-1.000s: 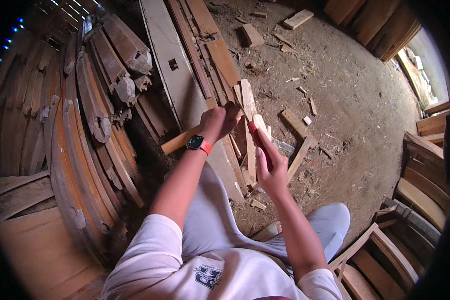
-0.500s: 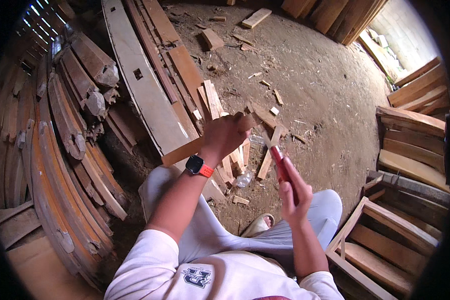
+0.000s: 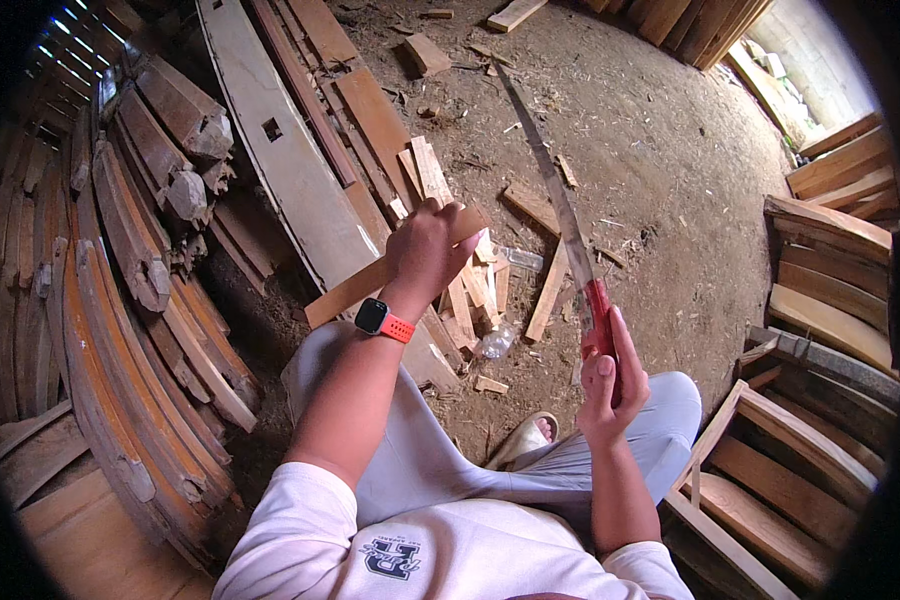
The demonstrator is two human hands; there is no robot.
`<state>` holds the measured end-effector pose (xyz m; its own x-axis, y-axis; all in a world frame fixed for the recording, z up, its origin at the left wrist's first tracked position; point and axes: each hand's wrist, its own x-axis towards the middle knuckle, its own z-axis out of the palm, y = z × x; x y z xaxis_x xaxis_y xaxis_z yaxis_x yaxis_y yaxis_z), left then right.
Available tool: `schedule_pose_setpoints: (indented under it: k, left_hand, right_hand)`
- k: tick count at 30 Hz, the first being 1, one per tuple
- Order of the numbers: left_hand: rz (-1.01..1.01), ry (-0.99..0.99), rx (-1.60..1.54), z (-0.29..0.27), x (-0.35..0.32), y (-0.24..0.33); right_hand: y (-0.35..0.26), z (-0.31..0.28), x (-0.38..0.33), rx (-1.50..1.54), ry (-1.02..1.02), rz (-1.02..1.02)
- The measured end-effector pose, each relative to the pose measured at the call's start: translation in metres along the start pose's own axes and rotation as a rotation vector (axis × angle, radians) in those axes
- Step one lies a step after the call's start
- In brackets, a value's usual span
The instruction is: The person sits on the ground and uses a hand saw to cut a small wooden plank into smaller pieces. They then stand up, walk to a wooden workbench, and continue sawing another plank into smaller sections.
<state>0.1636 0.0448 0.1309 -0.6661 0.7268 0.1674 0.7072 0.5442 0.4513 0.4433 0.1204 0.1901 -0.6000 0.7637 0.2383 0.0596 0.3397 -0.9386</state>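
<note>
My left hand [image 3: 428, 250], with a watch on its wrist, is closed round a narrow wooden strip [image 3: 345, 297]. The strip lies slanted, its lower left end above my left knee and its other end just past my fingers. My right hand [image 3: 610, 385] is wrapped round the red handle [image 3: 598, 318] of a handsaw, one finger stretched along it. The long, tapering saw blade [image 3: 560, 195] points away from me and slightly left. It is apart from the strip, to its right. The teeth are too fine to make out.
Wood offcuts [image 3: 545, 300] and a crumpled clear plastic piece [image 3: 497, 341] lie on the dirt floor before me. A long pale board with square holes [image 3: 300, 180] lies left of centre. Stacked beams [image 3: 120, 370] fill the left; planks [image 3: 790, 440] stand piled at right.
The saw has swung away from the strip to the right, so its whole blade now shows. My left hand and the strip have shifted slightly left and nearer.
</note>
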Motion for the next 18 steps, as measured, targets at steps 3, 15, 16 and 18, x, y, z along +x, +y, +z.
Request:
schedule_pose_setpoints:
  k: [3, 15, 16, 18]
  left_hand:
    - [0.010, 0.023, -0.063, 0.004, -0.001, 0.000]
    - [-0.071, -0.256, -0.227, 0.006, 0.008, 0.004]
    - [-0.033, -0.208, -0.237, 0.008, 0.006, 0.002]
    - [0.096, -0.047, -0.237, 0.016, 0.005, -0.002]
  right_hand:
    - [0.005, -0.003, -0.001, 0.023, -0.026, 0.027]
    - [0.013, 0.000, 0.002, 0.102, -0.036, 0.141]
    - [0.013, -0.001, 0.002, 0.111, -0.033, 0.151]
    - [0.012, -0.002, 0.004, 0.120, -0.039, 0.171]
